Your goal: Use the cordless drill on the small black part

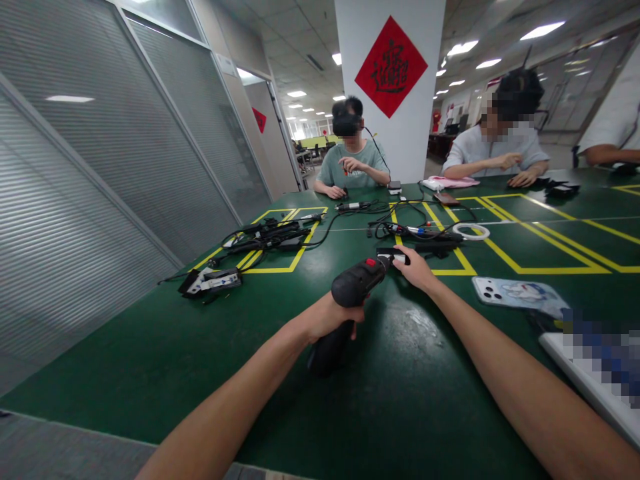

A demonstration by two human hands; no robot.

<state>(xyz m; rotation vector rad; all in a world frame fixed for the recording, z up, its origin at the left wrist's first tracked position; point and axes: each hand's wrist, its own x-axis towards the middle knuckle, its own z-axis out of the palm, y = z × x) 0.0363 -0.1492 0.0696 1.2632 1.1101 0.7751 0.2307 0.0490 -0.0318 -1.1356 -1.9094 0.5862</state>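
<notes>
My left hand (pixel 336 316) is wrapped round the handle of a black cordless drill (pixel 353 283) with a red switch on top. The drill is tilted, its chuck pointing away and to the right. At its front end is a small black and white rectangular part (pixel 391 255), gripped at its right side by the fingers of my right hand (pixel 414 268). The drill tip meets or nearly meets this part; the exact contact is hidden. Both hands are above the green table (pixel 280 387).
Black cabled devices (pixel 275 233) lie in a heap at the left, near a black and white part (pixel 213 281). More cables and a white tape ring (pixel 471 231) lie beyond my right hand. A phone (pixel 520 293) lies at the right. People sit across the table.
</notes>
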